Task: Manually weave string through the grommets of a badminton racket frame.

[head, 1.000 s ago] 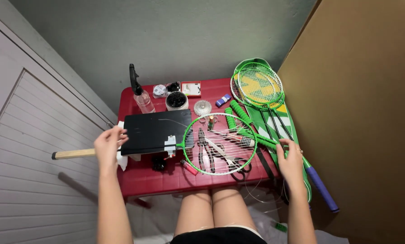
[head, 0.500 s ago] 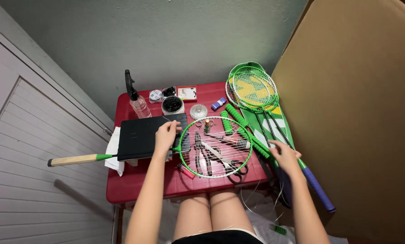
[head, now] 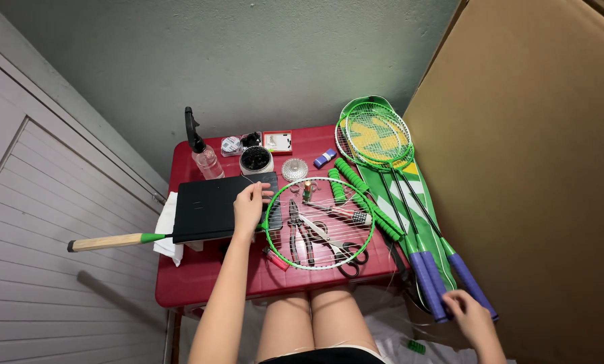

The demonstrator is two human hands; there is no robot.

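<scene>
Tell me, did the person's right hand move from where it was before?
Yes. The right hand dropped from beside the red table, at its right edge, down to the purple racket handles near the floor.

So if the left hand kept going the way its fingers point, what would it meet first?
Probably the green racket frame just past the left hand's fingertips, and beyond it the small clear dish; depth is hard to judge from above.

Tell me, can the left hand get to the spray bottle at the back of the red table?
Probably yes. The left hand rests on the black board, and the spray bottle stands just beyond that board's far edge. Nothing tall stands between them, so the way looks free.
</scene>
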